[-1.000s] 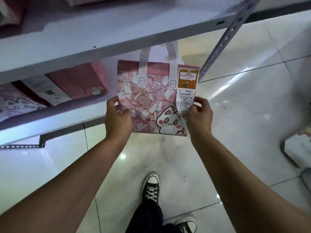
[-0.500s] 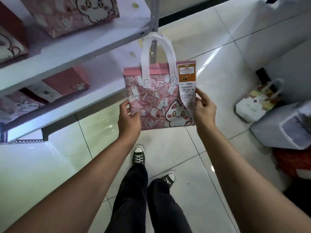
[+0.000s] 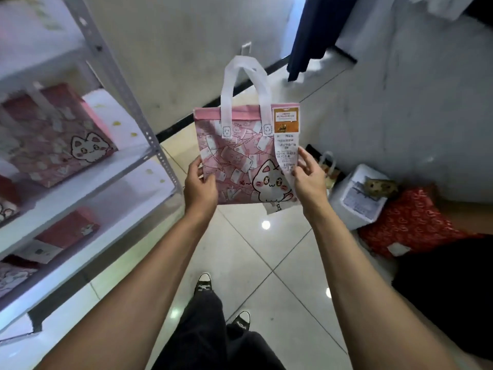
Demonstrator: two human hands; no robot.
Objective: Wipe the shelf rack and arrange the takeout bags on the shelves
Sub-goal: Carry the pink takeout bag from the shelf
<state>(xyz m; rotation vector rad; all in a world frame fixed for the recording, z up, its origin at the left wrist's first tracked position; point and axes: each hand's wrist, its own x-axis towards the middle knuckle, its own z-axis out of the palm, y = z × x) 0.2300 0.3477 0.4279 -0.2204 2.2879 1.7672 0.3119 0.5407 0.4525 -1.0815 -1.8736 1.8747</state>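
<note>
A pink takeout bag with a white cat print, white handles and a long receipt stapled to its right side hangs upright in the air in front of me. My left hand grips its lower left edge. My right hand pinches its lower right edge beside the receipt. The white shelf rack stands to the left. A matching pink cat bag lies on its upper visible shelf, and a red bag lies on the shelf below.
The rack's perforated grey post is close to my left hand. On the floor at right sit a white foam box, a red patterned bag and a small bag with handles. My feet stand on glossy tiles.
I lifted the bag up and away from the lower shelf, and my view swung right, past the rack's end post. Both hands kept their hold on the bag's lower edges.
</note>
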